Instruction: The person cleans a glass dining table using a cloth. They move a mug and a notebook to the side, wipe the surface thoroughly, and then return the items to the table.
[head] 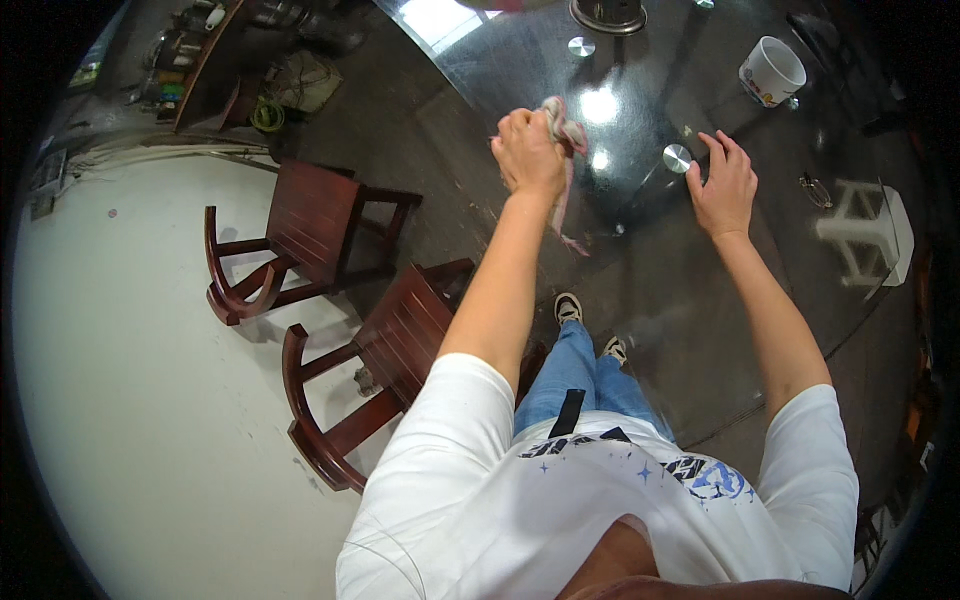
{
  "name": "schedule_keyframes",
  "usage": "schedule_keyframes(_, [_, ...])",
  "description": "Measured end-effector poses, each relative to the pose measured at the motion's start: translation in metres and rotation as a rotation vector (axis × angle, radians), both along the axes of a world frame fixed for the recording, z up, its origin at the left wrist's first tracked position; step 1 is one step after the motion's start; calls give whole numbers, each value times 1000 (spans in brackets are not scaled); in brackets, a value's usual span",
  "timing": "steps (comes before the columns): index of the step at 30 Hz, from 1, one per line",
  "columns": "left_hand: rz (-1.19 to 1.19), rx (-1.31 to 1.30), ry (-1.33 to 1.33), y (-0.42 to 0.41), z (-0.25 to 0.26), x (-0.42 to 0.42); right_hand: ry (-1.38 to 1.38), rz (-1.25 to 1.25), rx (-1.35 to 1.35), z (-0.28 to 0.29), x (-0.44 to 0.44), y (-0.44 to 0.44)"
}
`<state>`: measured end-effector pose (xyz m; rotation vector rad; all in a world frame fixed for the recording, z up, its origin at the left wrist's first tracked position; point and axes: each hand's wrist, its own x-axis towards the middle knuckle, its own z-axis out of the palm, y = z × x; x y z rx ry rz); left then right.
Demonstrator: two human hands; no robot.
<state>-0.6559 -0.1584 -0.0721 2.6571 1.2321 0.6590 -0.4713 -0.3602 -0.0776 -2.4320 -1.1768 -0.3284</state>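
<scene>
My left hand (529,150) is shut on a crumpled cloth (562,124), pale with pink edges. Part of the cloth hangs down in a thin strip beside my wrist. Beneath it lies the shiny glass tabletop (517,64), which reflects bright lights. My right hand (726,187) holds nothing, fingers apart, over the glass. Its thumb is close to a round metal disc (676,158); whether they touch I cannot tell. Just beyond the fingertips sits a small pale scrap (688,130).
A white tub (772,71) with printed decoration stands at the far right of the table. At the back is a metal cylindrical vessel (609,16). To my left are two wooden armchairs (311,217). A white stool (896,236) shows at the right, near a small dark-rimmed item (815,191).
</scene>
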Motion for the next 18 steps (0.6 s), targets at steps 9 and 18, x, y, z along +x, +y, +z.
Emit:
schedule_keyframes(9, [45, 15, 93, 98, -6, 54, 98, -18, -3, 8, -4, 1])
schedule_keyframes(18, [-66, 28, 77, 155, 11, 116, 139, -56, -91, 23, -7, 1])
